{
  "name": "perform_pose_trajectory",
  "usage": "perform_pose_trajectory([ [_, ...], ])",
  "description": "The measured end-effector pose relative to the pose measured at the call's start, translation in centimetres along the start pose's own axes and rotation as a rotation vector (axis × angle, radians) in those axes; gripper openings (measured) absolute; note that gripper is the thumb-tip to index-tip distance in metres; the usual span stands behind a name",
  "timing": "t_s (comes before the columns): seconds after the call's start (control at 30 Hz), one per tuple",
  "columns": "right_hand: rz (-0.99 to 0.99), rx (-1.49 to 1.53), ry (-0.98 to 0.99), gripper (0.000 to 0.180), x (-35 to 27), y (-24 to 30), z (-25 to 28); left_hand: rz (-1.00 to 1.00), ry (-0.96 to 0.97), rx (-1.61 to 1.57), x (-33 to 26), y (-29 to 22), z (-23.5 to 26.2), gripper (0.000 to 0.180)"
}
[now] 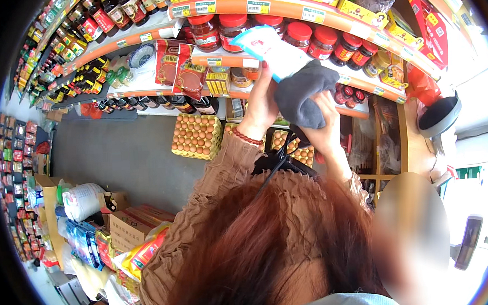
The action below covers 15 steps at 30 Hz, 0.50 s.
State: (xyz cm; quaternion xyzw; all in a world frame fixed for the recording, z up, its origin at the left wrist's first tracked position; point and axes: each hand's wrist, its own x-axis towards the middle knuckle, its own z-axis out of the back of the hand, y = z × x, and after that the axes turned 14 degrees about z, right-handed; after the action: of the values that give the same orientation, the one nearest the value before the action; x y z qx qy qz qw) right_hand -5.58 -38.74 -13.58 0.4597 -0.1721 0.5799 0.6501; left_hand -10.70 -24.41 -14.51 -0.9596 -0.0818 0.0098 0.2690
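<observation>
My left hand point(260, 104), with a red bead bracelet at its wrist, is closed on a white and light-blue plastic packet point(277, 50). The packet is held up, tilted, in front of the shelves. A dark grey cloth point(303, 94) is bunched in my right hand point(326, 127) and lies against the packet's lower end. Part of my right hand's fingers is hidden by the cloth. Behind the packet stand jars with red lids point(298, 32) on a shelf with an orange edge point(225, 61).
Trays of eggs point(196, 135) stand below the shelves. Red packets point(182, 73) hang off the shelf to the left, near a patterned bowl point(141, 56). Cardboard boxes point(129, 230) and bags crowd the lower left. A wooden shelf unit point(402, 144) stands at the right.
</observation>
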Motion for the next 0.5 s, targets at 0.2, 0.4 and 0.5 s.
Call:
perform_pose_trajectory([
  [0.2, -0.379, 0.396, -0.077, 0.039, -0.5, -0.8, 0.3, -0.132, -0.200, 0.155, 0.6, -0.9, 2.1, 0.050],
  [0.4, -0.358, 0.376, -0.025, 0.037, 0.2, -2.2, -0.9, -0.078, -0.070, 0.310, -0.2, 0.3, 2.0, 0.049],
  [0.5, -0.177, 0.095, 0.068, 0.047, 1.3, -2.7, -1.8, 0.010, -0.068, 0.427, -0.7, 0.6, 3.2, 0.042],
])
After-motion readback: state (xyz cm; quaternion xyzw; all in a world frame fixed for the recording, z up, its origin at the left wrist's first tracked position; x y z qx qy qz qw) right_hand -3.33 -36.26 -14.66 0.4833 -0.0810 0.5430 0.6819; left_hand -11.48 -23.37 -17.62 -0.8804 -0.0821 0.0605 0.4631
